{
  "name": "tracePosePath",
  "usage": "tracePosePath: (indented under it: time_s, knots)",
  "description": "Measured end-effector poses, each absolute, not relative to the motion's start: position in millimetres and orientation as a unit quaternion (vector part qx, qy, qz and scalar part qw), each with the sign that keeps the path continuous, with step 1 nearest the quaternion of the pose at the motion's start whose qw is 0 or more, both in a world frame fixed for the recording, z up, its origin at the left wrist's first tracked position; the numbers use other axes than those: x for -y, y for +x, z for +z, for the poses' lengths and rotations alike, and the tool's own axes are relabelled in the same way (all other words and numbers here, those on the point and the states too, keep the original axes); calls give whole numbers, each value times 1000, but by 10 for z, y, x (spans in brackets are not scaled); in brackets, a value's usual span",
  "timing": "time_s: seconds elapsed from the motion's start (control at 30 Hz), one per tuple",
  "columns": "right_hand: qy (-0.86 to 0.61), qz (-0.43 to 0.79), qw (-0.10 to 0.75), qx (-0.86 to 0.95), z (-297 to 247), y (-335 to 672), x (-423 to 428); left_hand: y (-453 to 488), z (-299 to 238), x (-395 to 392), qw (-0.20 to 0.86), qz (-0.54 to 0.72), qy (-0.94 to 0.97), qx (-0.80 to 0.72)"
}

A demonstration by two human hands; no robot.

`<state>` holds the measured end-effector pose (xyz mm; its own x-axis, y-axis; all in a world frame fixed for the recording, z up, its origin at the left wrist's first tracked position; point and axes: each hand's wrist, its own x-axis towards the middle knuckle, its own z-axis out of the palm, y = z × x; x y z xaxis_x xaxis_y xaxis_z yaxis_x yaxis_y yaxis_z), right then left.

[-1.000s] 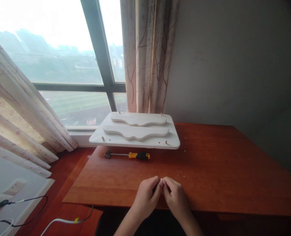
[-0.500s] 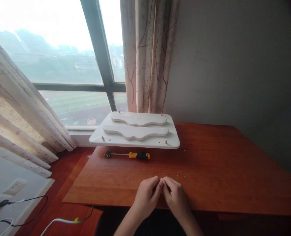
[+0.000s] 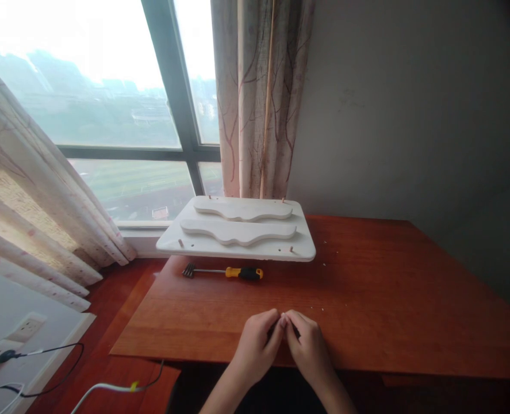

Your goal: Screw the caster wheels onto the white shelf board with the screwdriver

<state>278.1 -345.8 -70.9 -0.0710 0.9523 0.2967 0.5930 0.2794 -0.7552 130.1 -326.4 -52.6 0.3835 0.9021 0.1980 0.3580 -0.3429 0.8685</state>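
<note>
Near the table's front edge, my left hand (image 3: 260, 338) and my right hand (image 3: 306, 339) meet at their fingertips. Both have curled, closed fingers; whatever lies between them, if anything, is hidden. Beyond them a screwdriver (image 3: 243, 273) with a yellow and black handle lies on the table, several screws (image 3: 188, 270) clustered at its tip. Farther back rests a white board (image 3: 231, 250) with rounded corners. On it lie two white wavy-edged pieces, a rear one (image 3: 242, 210) and a front one (image 3: 238, 232). Wooden dowels (image 3: 291, 249) stick up near the board's corners.
The reddish-brown wooden table (image 3: 392, 299) extends to the right, with small white crumbs (image 3: 322, 309) scattered on it. A window (image 3: 125, 115) and curtains (image 3: 259, 98) are behind. At lower left, cables (image 3: 108, 387) run near a wall socket (image 3: 28, 328).
</note>
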Motion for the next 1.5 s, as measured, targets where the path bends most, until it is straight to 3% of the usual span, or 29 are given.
tracePosePath:
  time_s: [0.7, 0.93, 1.07, 1.23, 1.37, 1.5]
  knots:
    - [-554, 220, 397, 698, -697, 2781, 3453, 1299, -519, 3272, 379, 345, 742, -433]
    - [-555, 307, 418, 651, -647, 2822, 3420, 1206, -437, 3211, 416, 378, 711, -422]
    - [-546, 331, 448, 626, -566, 2864, 3250, 785, -343, 2992, 241, 359, 753, -495]
    - [-513, 172, 434, 721, -487, 2788, 2878, 15, -316, 2647, -1, 313, 750, -583]
    - [-511, 105, 371, 768, -477, 2622, 2657, -412, -366, 2451, -80, 264, 743, -610]
    - [-531, 108, 278, 793, -459, 2422, 2548, -568, -416, 2352, -82, 228, 759, -604]
